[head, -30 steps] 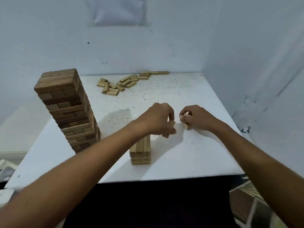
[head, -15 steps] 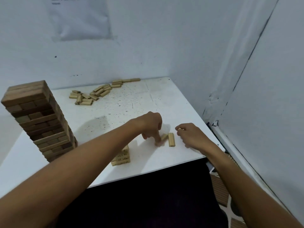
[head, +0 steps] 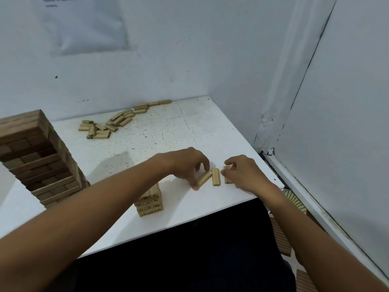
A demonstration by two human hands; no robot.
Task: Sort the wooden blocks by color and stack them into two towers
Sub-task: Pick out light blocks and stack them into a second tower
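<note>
— Hands first: what is each grip doing?
— Left hand (head: pixel 185 165) curls over the slanted light block (head: pixel 204 178), fingertips touching its near end; right hand (head: pixel 242 173) pinches another light block (head: pixel 227 175).
— And between those two?
— A third light block (head: pixel 216 176) lies free on the worktop (head: pixel 189 127).
— Where are the towers?
— Short light stack (head: pixel 149 200) sits just left of the slanted block; tall dark tower (head: pixel 35 157) well left of it; loose light blocks (head: pixel 109 123) far behind.
</note>
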